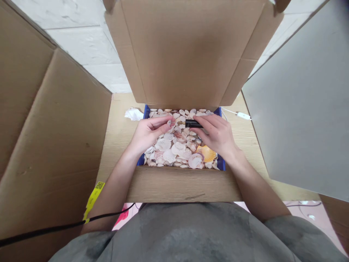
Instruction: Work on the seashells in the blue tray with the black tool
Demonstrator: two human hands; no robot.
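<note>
My right hand (pixel 214 129) grips a small black hand drill (pixel 193 123) with a brass-coloured chuck, its thin bit pointing left. Between the thumb and fingers of my left hand (pixel 152 131) is a small pale seashell (pixel 169 123), close to the bit's tip. Whether the bit touches the shell is too small to tell. Both hands are over a cardboard box with blue side walls (pixel 223 164), filled with many seashells (pixel 178 148). A yellow-orange scallop shell (pixel 207 153) lies at its front right, below my right hand.
The box's tall cardboard lid (pixel 191 54) stands up behind it. Left is a cardboard panel (pixel 62 120), right a grey-white panel (pixel 300 98). Crumpled white tissue (pixel 134 114) and a white inline cable switch (pixel 243 115) lie on the wooden table (pixel 180 185). A black cable (pixel 109 215) crosses my left forearm.
</note>
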